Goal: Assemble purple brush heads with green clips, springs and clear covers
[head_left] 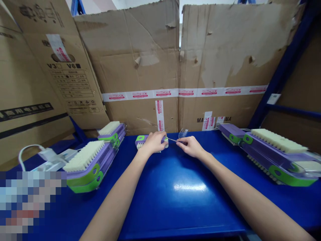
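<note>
Near the back of the blue table (160, 201), my left hand (154, 142) is closed on a purple and green brush (140, 138) with pale bristles, covering most of it. My right hand (191, 146), just to the right, pinches a thin tool (182, 143) with a dark handle. The tool's narrow shaft points left, and its tip is at the right end of the brush, by a small whitish part. Whether the tip touches the brush I cannot tell. Behind the right hand lies a small clear plastic piece (183, 133).
Stacked purple and green brushes stand at the left (87, 164) and right (278, 150). A white power strip with a plug (50, 157) lies at the far left. Taped cardboard (140, 70) walls the back, and a blue metal post (278, 67) rises at the right.
</note>
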The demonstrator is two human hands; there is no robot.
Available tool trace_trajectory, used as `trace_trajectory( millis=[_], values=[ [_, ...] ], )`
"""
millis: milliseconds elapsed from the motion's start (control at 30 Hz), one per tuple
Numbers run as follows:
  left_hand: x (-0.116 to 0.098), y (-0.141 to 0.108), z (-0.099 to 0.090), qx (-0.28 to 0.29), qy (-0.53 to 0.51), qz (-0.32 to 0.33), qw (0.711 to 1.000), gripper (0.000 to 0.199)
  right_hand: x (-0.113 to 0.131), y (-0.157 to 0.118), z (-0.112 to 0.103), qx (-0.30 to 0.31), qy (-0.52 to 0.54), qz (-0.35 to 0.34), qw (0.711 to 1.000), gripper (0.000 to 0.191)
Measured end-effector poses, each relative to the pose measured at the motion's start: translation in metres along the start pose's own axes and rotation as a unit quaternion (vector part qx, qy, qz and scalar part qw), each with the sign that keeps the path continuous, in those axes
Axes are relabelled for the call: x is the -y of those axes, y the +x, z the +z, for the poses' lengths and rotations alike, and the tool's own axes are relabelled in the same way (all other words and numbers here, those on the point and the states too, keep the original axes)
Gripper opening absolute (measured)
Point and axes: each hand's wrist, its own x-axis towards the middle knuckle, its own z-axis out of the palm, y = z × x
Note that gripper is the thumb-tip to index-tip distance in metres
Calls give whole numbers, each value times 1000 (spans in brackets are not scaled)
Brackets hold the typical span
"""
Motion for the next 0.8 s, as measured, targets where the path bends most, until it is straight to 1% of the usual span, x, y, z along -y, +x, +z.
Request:
trace_trajectory(
  millis=[333,467,533,667,800],
  values=[
    [-1,2,4,-32,-13,6,999,27,-5,-1,-4,-7,-17,-2,1000,29],
    [-2,3,5,-44,-19,5,999,26,-7,-3,-1,-11,-9,5,1000,31],
    [-2,4,5,-43,-18,2,999,27,-8,-3,2,-9,-4,12,1000,33],
    [-3,6,6,-23,-21,-8,999,30,-10,-3,11,-2,-22,21,1000,37],
    [-5,6,7,-27,-18,-29,999,34,-12,-2,12,-25,-25,34,999,36]
  ],
)
